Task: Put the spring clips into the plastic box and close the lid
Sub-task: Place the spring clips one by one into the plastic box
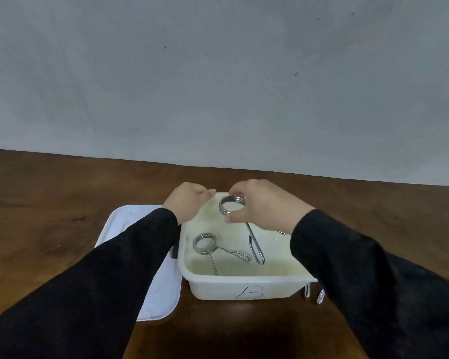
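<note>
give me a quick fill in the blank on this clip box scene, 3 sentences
1. The right hand holds a spring clip by its ____ over the plastic box.
2. The lid lies flat on the table, on the box's ____ side.
3. The left hand grips the box's far ____ corner.

Missing words: coil; left; left

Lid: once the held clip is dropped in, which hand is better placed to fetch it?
Left, probably. The left hand rests on the box beside the lid; the right hand holds a clip.
</note>
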Tool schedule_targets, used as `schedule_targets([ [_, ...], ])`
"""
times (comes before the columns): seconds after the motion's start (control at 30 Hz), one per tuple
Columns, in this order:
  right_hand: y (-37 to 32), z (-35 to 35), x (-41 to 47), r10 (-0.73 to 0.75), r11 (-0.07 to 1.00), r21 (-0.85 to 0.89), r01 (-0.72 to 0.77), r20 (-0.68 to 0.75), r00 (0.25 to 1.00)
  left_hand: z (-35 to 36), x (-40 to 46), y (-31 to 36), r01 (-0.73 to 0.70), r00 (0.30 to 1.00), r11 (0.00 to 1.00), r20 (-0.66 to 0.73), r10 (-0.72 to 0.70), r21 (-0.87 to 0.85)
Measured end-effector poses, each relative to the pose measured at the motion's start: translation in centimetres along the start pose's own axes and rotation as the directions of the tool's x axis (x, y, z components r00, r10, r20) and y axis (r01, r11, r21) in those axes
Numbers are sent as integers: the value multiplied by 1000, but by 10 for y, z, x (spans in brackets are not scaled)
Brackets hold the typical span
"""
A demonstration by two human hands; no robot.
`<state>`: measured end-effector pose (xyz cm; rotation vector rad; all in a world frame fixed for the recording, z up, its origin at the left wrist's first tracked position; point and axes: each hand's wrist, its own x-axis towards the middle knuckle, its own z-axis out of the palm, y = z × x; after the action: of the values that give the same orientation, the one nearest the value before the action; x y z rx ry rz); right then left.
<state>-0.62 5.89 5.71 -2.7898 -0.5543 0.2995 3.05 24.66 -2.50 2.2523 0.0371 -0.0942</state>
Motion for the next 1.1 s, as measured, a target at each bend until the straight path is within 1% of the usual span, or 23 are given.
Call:
schedule_targets([
  [0.1,-8,50,25,8,999,-45,-3,109,994,0,0,-1,-12,1000,1000,4,12,-22],
  [0.17,-10,78,39,4,998,-59,4,135,991,0,0,-4,-22,1000,999,0,22,-38],
  [0.27,-18,101,54,4,993,-117,14,158,987,0,0,-6,-23,1000,999,1,23,-48],
  [0.43,-25,125,70,14,989,-150,11,163,987,0,0,-7,-26,1000,999,-3,26,-48],
  [0.53,-21,142,75,60,995,-88,-45,176,983,2,1,-8,-28,1000,998,-6,28,-54],
  [0.6,-19,144,77,65,996,-65,-55,165,984,3,2,-9,-32,999,997,-7,32,-64],
  [0.93,-20,138,72,5,990,-142,16,152,988,2,1,-11,-45,999,997,-5,45,-57],
  [1.1,-23,127,66,-16,987,-153,40,156,988,1,1,-8,-54,998,997,-17,54,-48],
])
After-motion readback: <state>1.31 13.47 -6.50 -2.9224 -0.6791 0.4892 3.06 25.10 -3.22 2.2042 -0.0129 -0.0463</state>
